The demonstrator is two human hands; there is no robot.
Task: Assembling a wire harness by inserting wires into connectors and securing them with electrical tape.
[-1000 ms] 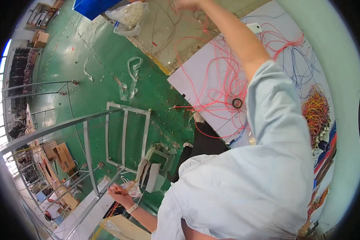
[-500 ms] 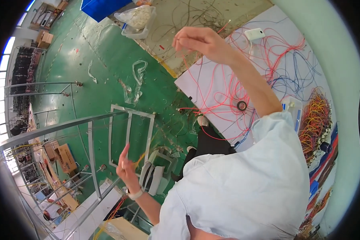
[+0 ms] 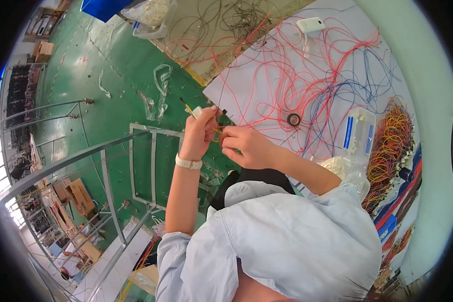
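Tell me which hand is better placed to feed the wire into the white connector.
Probably the right hand: it pinches the thin wire right beside the small white connector, which the left hand holds up.

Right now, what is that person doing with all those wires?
A person in a pale blue shirt holds both hands together in front of a white board strewn with red and blue wires. The left hand, with a white wristband, pinches a small white connector. The right hand holds thin wires right beside it. A black tape roll lies on the board, and a clear plastic box sits further right.
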